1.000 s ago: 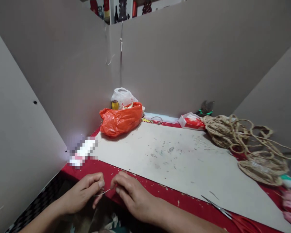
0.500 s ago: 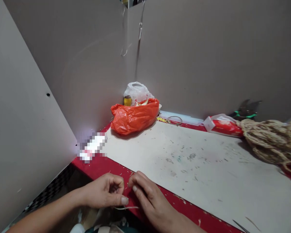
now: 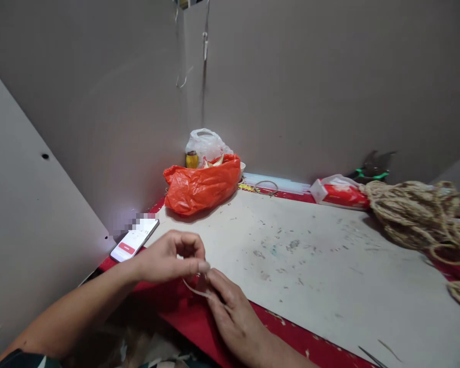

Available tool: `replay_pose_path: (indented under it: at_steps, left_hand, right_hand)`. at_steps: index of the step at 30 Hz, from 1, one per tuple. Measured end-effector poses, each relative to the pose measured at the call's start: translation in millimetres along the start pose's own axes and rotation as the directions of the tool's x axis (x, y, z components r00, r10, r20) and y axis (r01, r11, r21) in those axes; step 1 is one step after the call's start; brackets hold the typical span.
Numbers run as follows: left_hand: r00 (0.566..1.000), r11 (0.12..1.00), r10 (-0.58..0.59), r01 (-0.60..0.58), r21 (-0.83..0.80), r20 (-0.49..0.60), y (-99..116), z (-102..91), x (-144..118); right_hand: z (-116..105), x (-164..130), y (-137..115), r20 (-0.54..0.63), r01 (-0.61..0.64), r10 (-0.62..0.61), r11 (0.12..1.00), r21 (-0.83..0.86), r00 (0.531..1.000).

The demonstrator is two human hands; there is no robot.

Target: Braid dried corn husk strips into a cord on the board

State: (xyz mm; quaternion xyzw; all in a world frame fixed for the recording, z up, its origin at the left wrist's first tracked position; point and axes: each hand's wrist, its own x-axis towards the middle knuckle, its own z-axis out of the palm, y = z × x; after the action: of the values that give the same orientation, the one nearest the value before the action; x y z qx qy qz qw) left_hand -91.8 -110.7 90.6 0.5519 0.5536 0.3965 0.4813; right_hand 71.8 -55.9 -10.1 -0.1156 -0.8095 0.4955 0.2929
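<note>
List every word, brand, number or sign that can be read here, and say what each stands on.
"15": seemingly the end of a longer number, on the slim rectangular phone with a lit white screen; what comes before it is unclear.
Red rounded button on that phone: pale label, too small to read.
Red and white plastic packet: any print is too blurred to read.
No other text can be made out.

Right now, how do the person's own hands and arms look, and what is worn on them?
The left hand and right hand are bare, without gloves; no ring or bracelet is visible. The left forearm and right forearm are uncovered too. On the left, a dark sleeve with a white mark shows; on the right, none.
</note>
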Motion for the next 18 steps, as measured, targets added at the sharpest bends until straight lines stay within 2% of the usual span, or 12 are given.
replay_pose_path:
  at_steps: [3,5,6,8,10,12,14,16,18]
  left_hand:
    - [0.988,0.99,0.138,-0.136,0.031,-0.062,18.2,-14.8,31.8]
    - [0.967,0.967,0.231,-0.216,0.139,-0.106,30.2,-28.0,59.2]
    - [0.951,0.946,0.277,-0.244,0.215,-0.139,36.1,-36.0,74.7]
    - [0.879,0.864,0.423,-0.317,0.391,-0.22,46.6,-54.5,108.2]
    - [0.837,0.756,0.487,-0.263,0.599,-0.248,53.8,-74.9,142.1]
    - [0.843,0.666,0.437,-0.067,0.743,-0.315,56.4,-93.1,171.6]
    - [0.883,0.57,0.301,0.136,0.81,-0.36,54.2,-103.7,191.9]
    - [0.927,0.487,0.174,0.211,0.848,-0.331,48.2,-102.2,200.8]
    - [0.959,0.455,0.132,0.166,0.875,-0.25,39.4,-87.4,198.9]
  right_hand:
    - [2.2,-1.8,1.2,-0.022,0.011,-0.012,0.999,-0.039,1.0]
    - [2.7,-2.6,1.2,-0.026,0.015,-0.016,0.999,-0.036,1.0]
    - [2.6,-2.5,1.3,-0.025,0.023,-0.024,0.999,-0.033,0.999]
    - [2.0,-1.6,2.0,-0.016,0.04,-0.04,0.999,-0.029,0.999]
    - [1.0,0.1,3.2,-0.01,0.036,-0.036,0.999,-0.027,0.999]
    - [-0.4,2.2,5.1,-0.009,0.018,-0.018,1.0,-0.023,1.0]
    - [-2.3,4.2,7.3,-0.007,0.004,-0.004,1.0,-0.027,1.0]
    - [-4.3,5.7,9.7,0.0,-0.001,0.001,0.999,-0.043,1.0]
    - [-5.7,6.5,11.6,0.003,0.007,-0.007,0.998,-0.062,1.0]
